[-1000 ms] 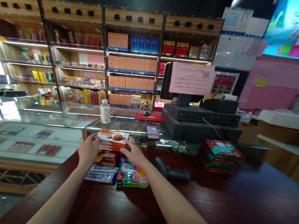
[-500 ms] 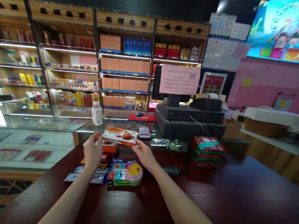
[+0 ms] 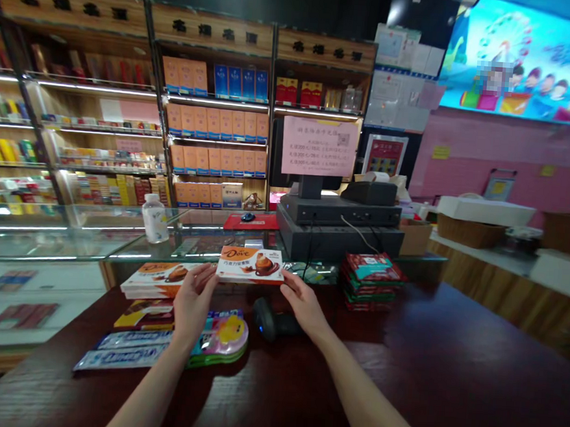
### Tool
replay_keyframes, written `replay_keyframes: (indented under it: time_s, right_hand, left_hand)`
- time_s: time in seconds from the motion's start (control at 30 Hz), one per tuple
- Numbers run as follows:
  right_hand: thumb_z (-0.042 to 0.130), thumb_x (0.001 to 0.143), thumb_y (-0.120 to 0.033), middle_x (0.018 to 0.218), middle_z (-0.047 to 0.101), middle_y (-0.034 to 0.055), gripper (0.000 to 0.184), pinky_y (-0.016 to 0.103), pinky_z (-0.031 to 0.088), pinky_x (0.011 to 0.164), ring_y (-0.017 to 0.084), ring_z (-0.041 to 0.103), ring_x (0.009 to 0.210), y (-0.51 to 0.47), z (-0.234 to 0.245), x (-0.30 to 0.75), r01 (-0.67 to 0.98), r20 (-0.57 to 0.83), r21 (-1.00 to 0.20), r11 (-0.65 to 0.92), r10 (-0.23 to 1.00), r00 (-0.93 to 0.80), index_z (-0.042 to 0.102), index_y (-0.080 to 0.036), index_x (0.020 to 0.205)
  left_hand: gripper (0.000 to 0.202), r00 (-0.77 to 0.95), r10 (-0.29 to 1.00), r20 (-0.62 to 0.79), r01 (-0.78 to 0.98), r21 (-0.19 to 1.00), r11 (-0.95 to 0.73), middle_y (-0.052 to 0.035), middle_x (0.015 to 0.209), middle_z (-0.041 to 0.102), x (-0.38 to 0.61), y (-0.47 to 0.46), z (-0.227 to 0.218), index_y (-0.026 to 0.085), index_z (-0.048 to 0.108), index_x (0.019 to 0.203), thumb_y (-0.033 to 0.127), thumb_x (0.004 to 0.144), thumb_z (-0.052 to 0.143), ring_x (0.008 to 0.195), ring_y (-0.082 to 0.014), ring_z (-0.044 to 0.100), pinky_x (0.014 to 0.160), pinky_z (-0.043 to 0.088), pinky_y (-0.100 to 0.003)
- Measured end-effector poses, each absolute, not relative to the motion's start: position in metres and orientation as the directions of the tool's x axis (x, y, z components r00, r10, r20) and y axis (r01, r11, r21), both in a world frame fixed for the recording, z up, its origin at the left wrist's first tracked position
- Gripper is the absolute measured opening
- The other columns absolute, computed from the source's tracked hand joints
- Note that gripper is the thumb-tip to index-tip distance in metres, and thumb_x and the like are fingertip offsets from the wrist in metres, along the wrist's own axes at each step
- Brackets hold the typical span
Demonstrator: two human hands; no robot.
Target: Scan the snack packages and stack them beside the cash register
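Observation:
Both my hands hold an orange-and-white Dove chocolate box (image 3: 251, 266) level above the counter, my left hand (image 3: 193, 303) at its left end and my right hand (image 3: 304, 308) at its lower right corner. Left of it lies a low stack of similar orange boxes (image 3: 156, 280), close to my left hand. Below my left wrist lie a chocolate box (image 3: 144, 315), long blue-and-white snack packets (image 3: 122, 349) and a pink duck-shaped packet (image 3: 223, 339). A black barcode scanner (image 3: 270, 320) rests between my hands, just below the Dove box.
A dark red wooden counter (image 3: 400, 378) carries a stack of red-and-green packets (image 3: 370, 282). Behind stand a glass display case (image 3: 83, 238), a water bottle (image 3: 154, 219), a black till with a receipt printer (image 3: 337, 224), and lit shelves of boxed goods (image 3: 218, 124).
The Dove box has risen off the stack and moved right, with both hands following it. The whole scene has shifted left in the view, and the barcode scanner now shows between my hands.

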State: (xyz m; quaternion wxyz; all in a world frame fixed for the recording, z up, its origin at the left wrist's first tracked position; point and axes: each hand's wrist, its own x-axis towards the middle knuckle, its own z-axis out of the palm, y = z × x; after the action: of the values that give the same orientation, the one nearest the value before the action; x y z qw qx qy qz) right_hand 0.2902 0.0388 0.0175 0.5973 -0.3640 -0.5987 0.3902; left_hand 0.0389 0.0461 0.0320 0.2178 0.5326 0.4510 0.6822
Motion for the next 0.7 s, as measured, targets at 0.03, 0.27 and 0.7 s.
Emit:
replay_keyframes:
  time_s: [0.03, 0.27, 0.7]
  right_hand:
    - [0.066, 0.085, -0.042, 0.133, 0.067, 0.0109, 0.048, 0.048, 0.045, 0.111, 0.028, 0.061, 0.127, 0.039, 0.016, 0.294, -0.032, 0.434, -0.901, 0.434, 0.901, -0.014, 0.065, -0.022, 0.129]
    - [0.066, 0.083, -0.041, 0.127, 0.070, 0.0113, 0.043, 0.047, 0.047, 0.108, 0.027, 0.065, 0.120, 0.046, 0.004, 0.310, -0.019, 0.437, -0.898, 0.439, 0.897, 0.069, 0.066, -0.021, 0.122]
    - [0.057, 0.090, -0.036, 0.137, 0.063, 0.0107, 0.047, 0.047, 0.045, 0.109, 0.026, 0.058, 0.128, 0.034, -0.001, 0.314, 0.285, 0.519, -0.828, 0.482, 0.852, 0.069, 0.059, -0.024, 0.135]
  left_hand:
    - [0.046, -0.326, 0.783, 0.530, 0.173, 0.847, -0.502, -0.0143, 0.116, 0.074, 0.042, 0.047, 0.029, 0.018, 0.057, 0.112, 0.047, 0.078, 0.068, 0.111, -0.0252, 0.070, 0.105, 0.052, -0.046]
    - [0.054, -0.231, 0.814, 0.532, 0.136, 0.846, -0.515, -0.0150, 0.119, 0.072, 0.052, 0.046, 0.019, 0.018, 0.055, 0.117, 0.049, 0.076, 0.072, 0.111, -0.0261, 0.070, 0.103, 0.055, -0.048]
    - [0.058, -0.070, 0.771, 0.633, 0.441, 0.713, -0.545, -0.0080, 0.125, 0.068, 0.045, 0.031, 0.016, 0.026, 0.051, 0.140, 0.039, 0.085, 0.062, 0.112, -0.0235, 0.069, 0.103, 0.052, -0.042]
